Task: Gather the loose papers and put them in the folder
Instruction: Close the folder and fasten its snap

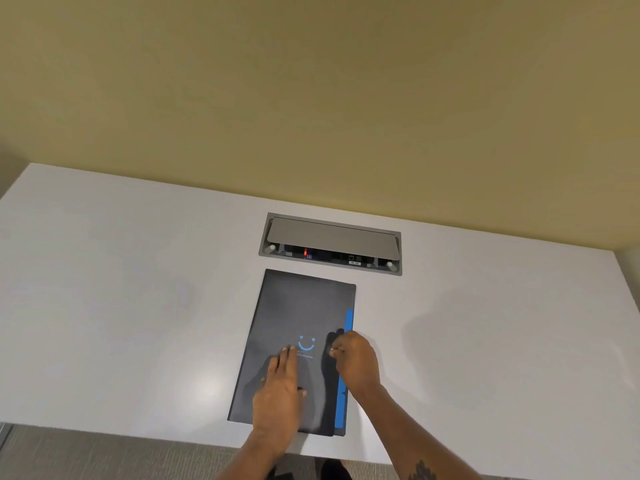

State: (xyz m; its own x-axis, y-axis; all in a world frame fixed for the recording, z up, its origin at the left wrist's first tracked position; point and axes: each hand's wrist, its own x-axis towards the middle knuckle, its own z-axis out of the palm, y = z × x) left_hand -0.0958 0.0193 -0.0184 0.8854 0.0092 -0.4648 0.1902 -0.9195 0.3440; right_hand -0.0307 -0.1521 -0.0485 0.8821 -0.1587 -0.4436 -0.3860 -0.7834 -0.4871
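While folder (304,313) lies lengthwise away, left hand (278,393) flat, right hand (355,360) curled, grasp unclear.

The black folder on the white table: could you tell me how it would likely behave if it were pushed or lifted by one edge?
The black folder lies flat and thin on the smooth white table, so it would probably slide easily. Its faint sheen suggests a slick cover. Lifted by one edge, it would likely sag and gape where the blue strip shows, unless the left hand or right hand pinches it shut.
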